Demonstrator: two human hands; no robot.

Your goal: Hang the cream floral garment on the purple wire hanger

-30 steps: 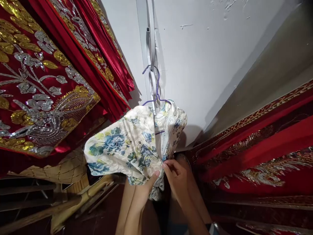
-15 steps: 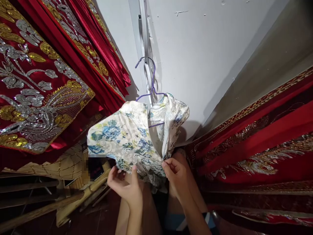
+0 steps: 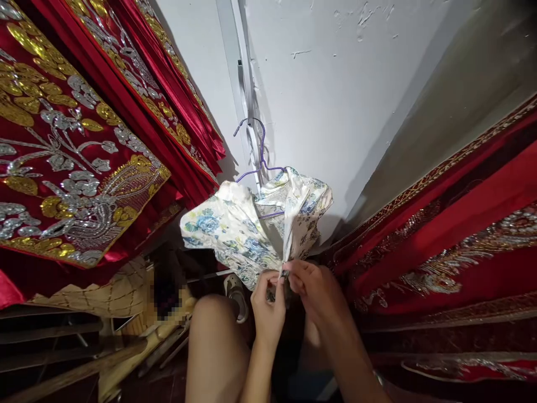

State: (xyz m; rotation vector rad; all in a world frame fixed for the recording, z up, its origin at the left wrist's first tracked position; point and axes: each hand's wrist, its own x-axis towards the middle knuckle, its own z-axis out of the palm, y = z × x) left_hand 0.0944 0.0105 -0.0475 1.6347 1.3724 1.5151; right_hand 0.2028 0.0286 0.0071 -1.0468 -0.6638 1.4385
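A cream garment with blue and yellow flowers (image 3: 243, 240) hangs by its shoulders on a purple wire hanger (image 3: 263, 148). Its front opening forms a V, and the two edges meet low down at my hands. With closed fingers my left hand (image 3: 268, 305) grips the front edge just below the bottom of the V. Beside it, touching or nearly so, my right hand (image 3: 312, 282) pinches the other edge at the same spot. Any fastener between the fingertips is too small or hidden to make out.
The hanger hooks onto a white metal bar (image 3: 245, 73) against a pale wall (image 3: 319, 101). Red cloth with gold and silver embroidery (image 3: 84, 162) hangs at the left; more red sequinned cloth (image 3: 444, 257) lies along the right. Wooden furniture (image 3: 126, 358) stands at lower left. My knee (image 3: 216, 330) is below.
My left hand has moved right, from the garment's left hem to the front edge beside my right hand, and closed there. The garment's left side has swung inward. The camera view shifted slightly.
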